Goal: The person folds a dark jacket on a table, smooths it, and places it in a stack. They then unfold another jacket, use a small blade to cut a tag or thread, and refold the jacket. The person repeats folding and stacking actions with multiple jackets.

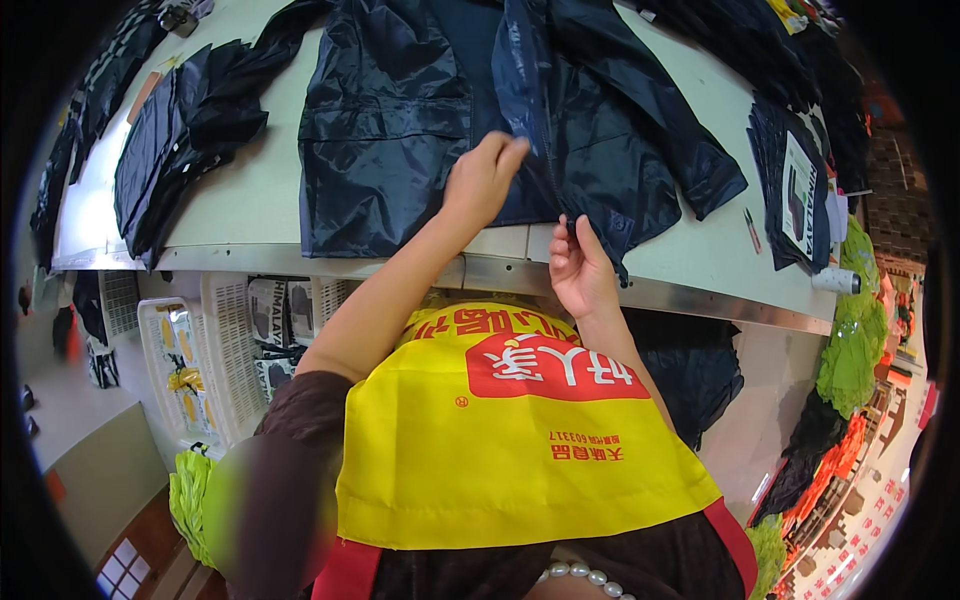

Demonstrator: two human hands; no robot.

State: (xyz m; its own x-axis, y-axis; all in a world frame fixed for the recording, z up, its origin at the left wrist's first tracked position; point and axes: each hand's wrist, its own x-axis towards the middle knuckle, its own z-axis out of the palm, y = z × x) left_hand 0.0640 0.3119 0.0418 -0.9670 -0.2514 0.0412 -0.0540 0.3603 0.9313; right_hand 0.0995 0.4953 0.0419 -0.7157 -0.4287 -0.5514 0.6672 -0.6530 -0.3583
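Note:
A dark navy, shiny jacket [385, 165] lies spread on the pale table, its front open and its hem near the table edge. My left hand [482, 182] is closed over the front opening, close beside the zipper [549, 150]. Slightly blurred, its fingers hide whatever they may grip. At the bottom corner of the right front panel, my right hand [583, 270] pinches the jacket edge by the zipper's lower end between thumb and fingers. The right sleeve [690, 165] stretches out across the table.
Another dark folded garment [185, 140] lies at left. Packed garments [795, 190], small snips [752, 230] and a thread spool [836, 281] sit at right. White baskets [228, 340] holding packages stand below the metal-trimmed table edge [400, 267]. Lime-green cloth [850, 330] hangs at right.

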